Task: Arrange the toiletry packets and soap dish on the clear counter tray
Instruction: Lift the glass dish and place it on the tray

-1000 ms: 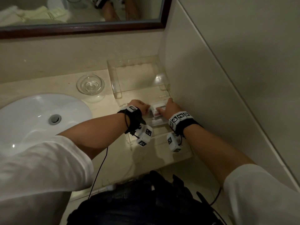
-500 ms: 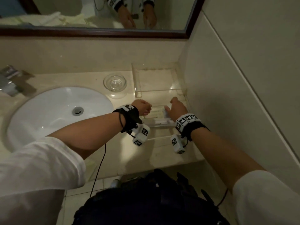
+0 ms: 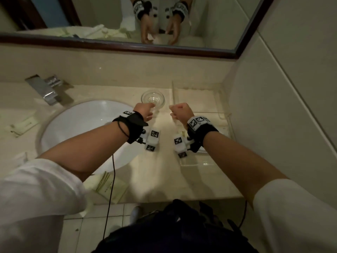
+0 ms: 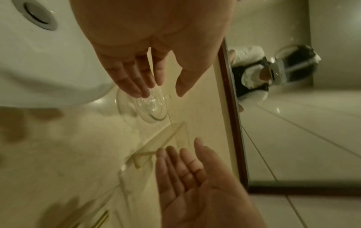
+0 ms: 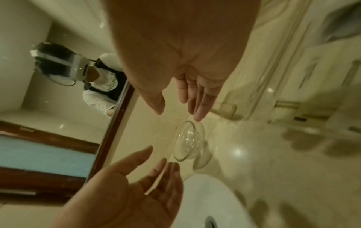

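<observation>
My left hand (image 3: 144, 111) reaches, fingers apart and empty, over the small round clear glass soap dish (image 3: 153, 98) on the beige worktop (image 3: 155, 170). It looks slick and breakable; I'd cradle its rim. My right hand (image 3: 180, 111), also spread and empty, hovers near the clear acrylic tray (image 3: 226, 114).

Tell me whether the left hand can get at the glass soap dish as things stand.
Probably yes. The left hand is open with its fingers right over the glass soap dish, which stands alone on the counter beside the clear tray; nothing lies between them.
</observation>
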The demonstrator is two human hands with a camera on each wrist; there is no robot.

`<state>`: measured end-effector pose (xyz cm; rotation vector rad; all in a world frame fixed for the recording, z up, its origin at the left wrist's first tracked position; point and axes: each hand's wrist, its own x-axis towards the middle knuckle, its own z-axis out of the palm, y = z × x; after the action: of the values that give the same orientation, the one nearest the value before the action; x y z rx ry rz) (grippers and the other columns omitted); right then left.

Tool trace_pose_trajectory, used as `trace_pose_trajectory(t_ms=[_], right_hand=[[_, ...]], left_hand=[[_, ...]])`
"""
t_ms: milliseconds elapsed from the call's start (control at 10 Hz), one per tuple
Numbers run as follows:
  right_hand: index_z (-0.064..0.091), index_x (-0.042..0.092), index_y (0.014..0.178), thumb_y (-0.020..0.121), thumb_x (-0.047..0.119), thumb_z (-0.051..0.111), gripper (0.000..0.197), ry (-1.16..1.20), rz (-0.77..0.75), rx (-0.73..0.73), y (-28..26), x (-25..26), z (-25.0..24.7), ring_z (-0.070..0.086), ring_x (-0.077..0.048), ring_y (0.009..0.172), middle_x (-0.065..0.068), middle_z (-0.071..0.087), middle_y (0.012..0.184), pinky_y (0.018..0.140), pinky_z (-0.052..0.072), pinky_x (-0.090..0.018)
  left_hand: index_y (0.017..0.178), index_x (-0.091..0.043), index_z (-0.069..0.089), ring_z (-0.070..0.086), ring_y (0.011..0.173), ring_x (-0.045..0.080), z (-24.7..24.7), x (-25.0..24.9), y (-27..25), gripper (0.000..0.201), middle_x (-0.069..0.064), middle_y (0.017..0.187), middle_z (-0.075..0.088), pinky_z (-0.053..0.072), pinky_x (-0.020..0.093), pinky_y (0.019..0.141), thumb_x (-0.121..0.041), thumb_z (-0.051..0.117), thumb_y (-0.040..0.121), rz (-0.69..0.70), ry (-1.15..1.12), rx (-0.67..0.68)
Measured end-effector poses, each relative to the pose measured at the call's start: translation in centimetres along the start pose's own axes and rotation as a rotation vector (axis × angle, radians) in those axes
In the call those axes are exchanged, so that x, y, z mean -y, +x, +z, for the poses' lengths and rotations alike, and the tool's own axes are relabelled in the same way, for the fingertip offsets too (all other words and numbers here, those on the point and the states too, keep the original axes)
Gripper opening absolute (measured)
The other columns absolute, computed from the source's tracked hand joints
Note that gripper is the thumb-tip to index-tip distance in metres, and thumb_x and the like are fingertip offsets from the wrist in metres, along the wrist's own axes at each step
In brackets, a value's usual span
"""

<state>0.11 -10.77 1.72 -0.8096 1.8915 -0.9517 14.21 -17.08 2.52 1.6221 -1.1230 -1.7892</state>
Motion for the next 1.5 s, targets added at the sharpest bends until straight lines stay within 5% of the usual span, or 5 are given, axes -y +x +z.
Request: trace_pose_trajectory(t_ms=[300, 600, 800, 1200, 1500], right_hand=[[0.038, 0.001, 0.137, 0.093, 0.027, 0.058, 0.055, 0.29, 0.337, 0.184, 2.8, 2.7, 2.6, 0.053, -0.025, 0.099, -0.018, 0.046, 0.129, 0.075, 0.05, -0.028], [0.051, 0.008, 0.086, 0.086, 0.05, 0.055, 0.043, 0.214, 0.501, 0.29, 6.4, 2.3, 3.4, 0.062, -0.029, 0.108, -0.01, 0.064, 0.096, 0.101, 0.044, -0.049], [0.044, 0.007, 0.118, 0.094, 0.036, 0.05, 0.038, 0.32, 0.509, 0.288, 6.9, 2.7, 4.3, 0.06, -0.021, 0.072, -0.01, 0.059, 0.095, 0.05, 0.054, -0.027], [0.052, 0.002, 0.086, 0.1, 0.019, 0.043, 0.024, 0.435, 0.505, 0.267, 8.7, 0.9, 5.7, 0.061, -0.016, 0.058, -0.01, 0.064, 0.068, 0.056, 0.051, -0.026], [0.06, 0.0, 0.086, 0.094, 0.004, 0.051, 0.013, 0.302, 0.433, 0.313, 8.7, 0.6, 5.5, 0.063, -0.012, 0.047, -0.009, 0.068, 0.065, 0.051, 0.051, -0.02]], left_hand=[[0.135, -0.011, 0.043, 0.055, 0.086, 0.019, -1.7, -1.1, 2.5, 0.051, 0.008, 0.132, 0.044, 0.048, 0.024, 0.061, -0.029, 0.058, 0.089, -0.161, -0.155, -0.009], [0.127, -0.005, 0.05, 0.06, 0.083, 0.02, -1.2, -0.4, 6.5, 0.041, 0.005, 0.091, 0.057, 0.05, 0.037, 0.092, -0.024, 0.055, 0.092, -0.198, -0.16, -0.006], [0.08, -0.015, 0.052, 0.056, 0.067, 0.014, -0.7, 0.1, 8.7, 0.016, 0.002, 0.082, 0.055, 0.05, 0.031, 0.09, -0.015, 0.049, 0.095, -0.22, -0.262, -0.087], [0.122, -0.003, 0.059, 0.063, 0.099, 0.021, -1.1, 1.1, 11.1, 0.034, 0.011, 0.122, 0.064, 0.046, 0.022, 0.097, -0.024, 0.054, 0.095, -0.061, 0.137, -0.108], [0.074, -0.005, 0.051, 0.061, 0.049, 0.019, -1.4, 1.4, 9.0, 0.018, 0.013, 0.067, 0.055, 0.054, 0.023, 0.046, -0.004, 0.046, 0.091, 0.0, 0.056, -0.092]])
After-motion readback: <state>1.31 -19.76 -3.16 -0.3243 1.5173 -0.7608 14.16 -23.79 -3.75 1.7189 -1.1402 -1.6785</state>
